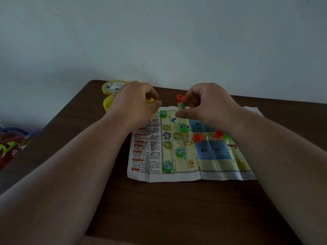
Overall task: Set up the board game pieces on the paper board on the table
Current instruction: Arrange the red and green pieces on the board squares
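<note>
Nearest, the board [192, 175] lies flat on the table [159, 209], green pieces [167, 166] down its nine o'clock side. Farther, the right hand [210, 105] pinches a green piece [181, 105]. At eleven o'clock the left hand [136, 99] curls, perhaps holding something, before yellow tubs [113, 86].

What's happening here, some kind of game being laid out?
Yes. A person is setting round plastic pieces on a creased paper game board on a dark wooden table. The right hand pinches a green round piece above the board's far edge. The left hand hovers, fingers curled, over a yellow plastic container. Several green pieces, such as one at the near corner, and two orange pieces already sit on the board.
</note>
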The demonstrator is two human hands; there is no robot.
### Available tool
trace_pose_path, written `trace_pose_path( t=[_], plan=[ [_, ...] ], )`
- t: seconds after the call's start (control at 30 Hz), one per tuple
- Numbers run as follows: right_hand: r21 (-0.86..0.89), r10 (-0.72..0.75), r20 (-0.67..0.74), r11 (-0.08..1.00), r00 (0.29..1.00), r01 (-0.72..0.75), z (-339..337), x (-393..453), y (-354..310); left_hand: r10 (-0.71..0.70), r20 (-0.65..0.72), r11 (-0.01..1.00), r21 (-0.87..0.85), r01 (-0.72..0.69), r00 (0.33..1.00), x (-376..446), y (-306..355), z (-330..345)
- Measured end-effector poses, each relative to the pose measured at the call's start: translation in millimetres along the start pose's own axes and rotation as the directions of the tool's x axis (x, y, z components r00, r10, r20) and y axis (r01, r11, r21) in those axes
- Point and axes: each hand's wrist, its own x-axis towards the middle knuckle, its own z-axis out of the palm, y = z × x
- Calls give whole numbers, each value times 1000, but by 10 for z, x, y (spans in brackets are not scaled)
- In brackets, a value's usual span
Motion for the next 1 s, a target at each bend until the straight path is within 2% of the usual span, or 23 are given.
trace_pose_path(
  t=[0.17,0.5,0.63,0.8,0.9,1.0],
  plan=[
    [-34,37,26,999,999,-36,-13,71,-50,-4,-5,1000,-8,4,1000,-4,8,-11],
    [11,44,-62,999,997,-43,-52,-62,76,8,-8,1000,3,-8,1000,-19,15,-1],
    [-12,57,-42,998,998,-57,-45,-73,124,8,0,1000,4,-8,1000,-21,36,8],
    [-16,21,-47,1000,999,-22,-148,-101,110,-9,6,1000,19,9,1000,-33,61,7],
    [-28,-33,62,999,998,35,-266,-200,37,-2,6,1000,9,2,1000,-39,50,6],
    [-154,-74,303,980,950,126,-365,-402,-87,0,10,1000,-2,0,1000,-35,58,2]
  ],
)
